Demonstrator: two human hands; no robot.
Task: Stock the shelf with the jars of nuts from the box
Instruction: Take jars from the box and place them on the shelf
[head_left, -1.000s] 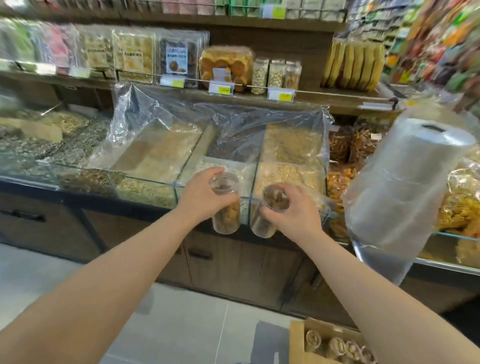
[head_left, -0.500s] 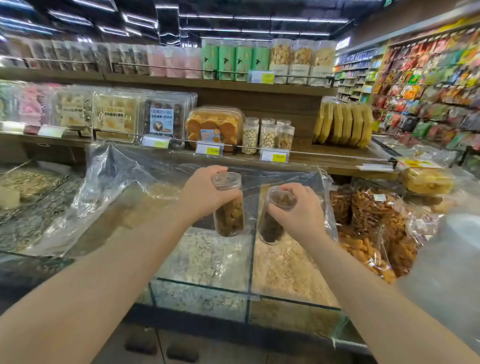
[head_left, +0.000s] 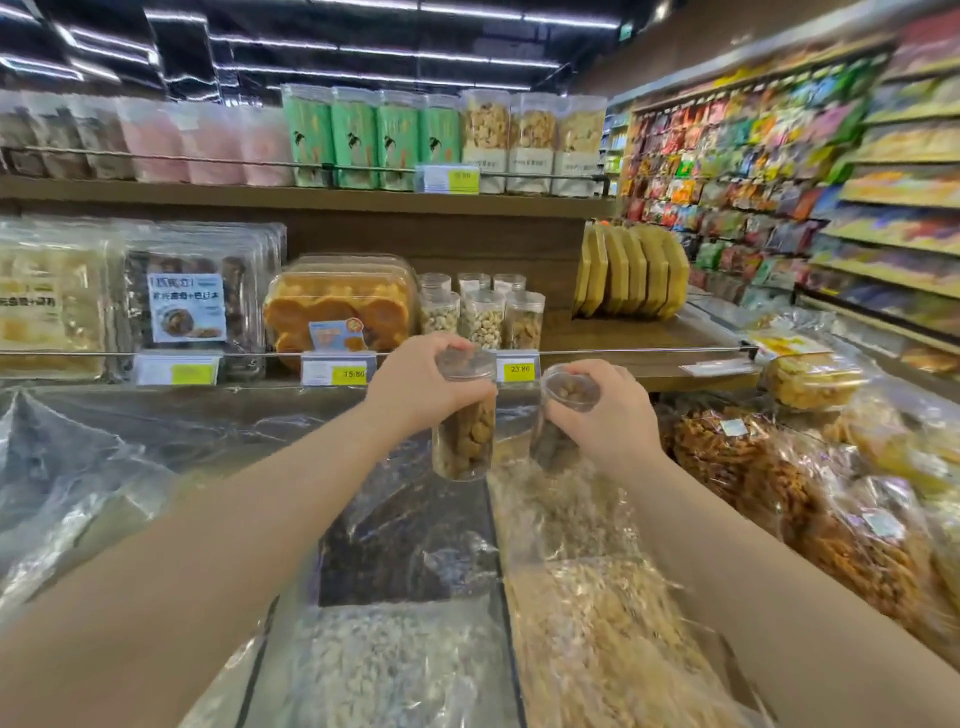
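A shop aisle is lit by rows of ceiling strip lights. Wooden shelving is backed by dark panelling, glass-fronted bulk bins are draped in clear plastic, and packed racks are seen at right.

Clear jars of tan nuts; yellow price tags; green pouches.

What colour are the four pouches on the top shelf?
Green pouches, clearest in the head view.
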